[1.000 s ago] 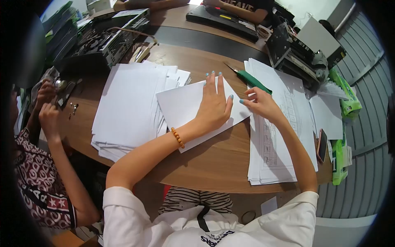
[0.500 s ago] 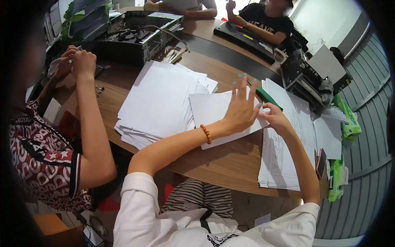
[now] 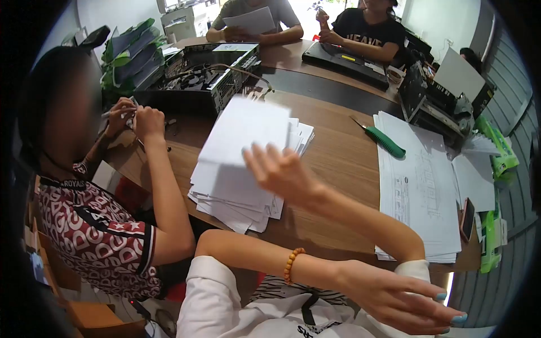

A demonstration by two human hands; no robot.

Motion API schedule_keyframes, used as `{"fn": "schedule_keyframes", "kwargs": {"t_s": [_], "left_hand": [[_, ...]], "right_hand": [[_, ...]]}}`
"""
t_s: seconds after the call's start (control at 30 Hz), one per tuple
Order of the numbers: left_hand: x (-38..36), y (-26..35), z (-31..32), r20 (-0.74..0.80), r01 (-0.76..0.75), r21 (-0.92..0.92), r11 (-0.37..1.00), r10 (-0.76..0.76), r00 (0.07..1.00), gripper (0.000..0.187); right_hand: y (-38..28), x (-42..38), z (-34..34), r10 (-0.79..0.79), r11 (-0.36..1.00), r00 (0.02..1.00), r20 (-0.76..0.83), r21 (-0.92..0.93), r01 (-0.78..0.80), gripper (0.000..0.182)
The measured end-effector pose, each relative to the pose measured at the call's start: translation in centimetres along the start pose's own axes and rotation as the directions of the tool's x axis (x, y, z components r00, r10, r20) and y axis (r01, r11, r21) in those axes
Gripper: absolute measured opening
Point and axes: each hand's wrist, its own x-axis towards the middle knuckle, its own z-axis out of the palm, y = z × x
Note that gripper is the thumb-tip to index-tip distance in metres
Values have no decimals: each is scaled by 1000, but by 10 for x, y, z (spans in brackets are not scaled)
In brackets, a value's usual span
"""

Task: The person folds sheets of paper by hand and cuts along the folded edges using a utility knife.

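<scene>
My left hand (image 3: 397, 296), below the table's front edge at the lower right, has its fingers apart and nothing in it. Above it, my right arm reaches left across my body. My right hand (image 3: 282, 172), blurred, is over the right part of a stack of white paper (image 3: 225, 183), its fingers apart. A blurred white sheet (image 3: 248, 127) lies at or just above the top of this stack, by my right fingertips. A green-handled tool (image 3: 386, 142) with a thin pointed tip rests partly on the printed sheets (image 3: 420, 191) at the right.
An opened metal case (image 3: 211, 84) stands at the back left. A person (image 3: 107, 236) sits at the left, both hands on a small item. Two people sit across the table (image 3: 338, 186), near a black device (image 3: 346, 65). A phone (image 3: 467, 219) lies at the right edge.
The white sheet moved left from under my hands to the paper stack. My right hand followed it left; my left hand drew back down to the right. The view also shifted.
</scene>
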Motion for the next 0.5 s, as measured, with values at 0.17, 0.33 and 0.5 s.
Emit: {"fn": "schedule_keyframes", "kwargs": {"t_s": [0.17, 0.33, 0.5], "left_hand": [[-9, -7, -19, 221, 37, 102, 994, -59, 973, 42], [-20, -16, -17, 357, 153, 47, 987, -159, 920, 41], [-33, -34, -4, 551, 324, 5, 946, -273, 789, 29]], "right_hand": [[-35, 1, -5, 75, 876, 936, 345, 425, -227, 51], [29, -25, -47, 126, 893, 939, 321, 376, -248, 35], [145, -138, -76, 525, 783, 689, 499, 35, -621, 25]]}}
